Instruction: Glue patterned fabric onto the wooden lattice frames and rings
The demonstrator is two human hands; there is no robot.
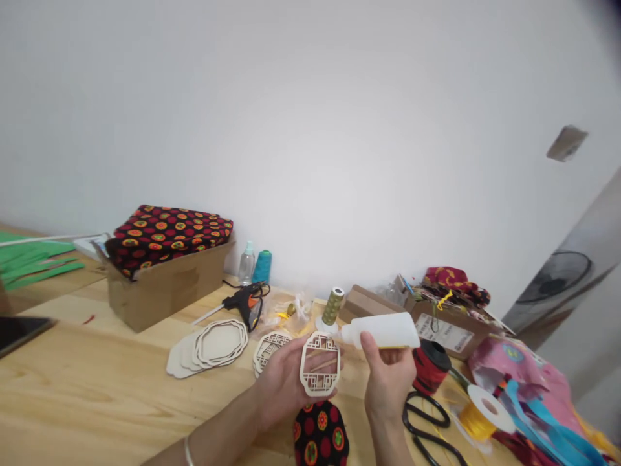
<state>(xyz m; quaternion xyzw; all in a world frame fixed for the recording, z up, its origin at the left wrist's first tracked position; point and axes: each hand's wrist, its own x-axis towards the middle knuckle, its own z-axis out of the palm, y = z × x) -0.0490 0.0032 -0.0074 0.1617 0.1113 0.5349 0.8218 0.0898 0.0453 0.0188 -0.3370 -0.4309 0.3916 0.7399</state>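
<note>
A pale wooden lattice frame (305, 372) with cut-out corner patterns rests on the palm and fingers of my left hand (279, 382), its flat face toward me. My right hand (389, 382) grips a white squeeze bottle (388, 329) from below, tilted nearly level, with its nozzle end close to the lattice frame. Whether anything comes out of the bottle is too small to see. Below my left hand lies a black piece covered in patterned fabric (321, 433). More lattice frames (264, 349) lie just behind my left hand, partly hidden by it.
Plain wooden plates and rings (208, 353) are stacked at the left, beside a black glue gun (242, 303). A cardboard box (165, 288) holds patterned fabric. Black-handled scissors (427, 421), a red ribbon spool (431, 367) and a yellow cord spool (480, 417) crowd the right side.
</note>
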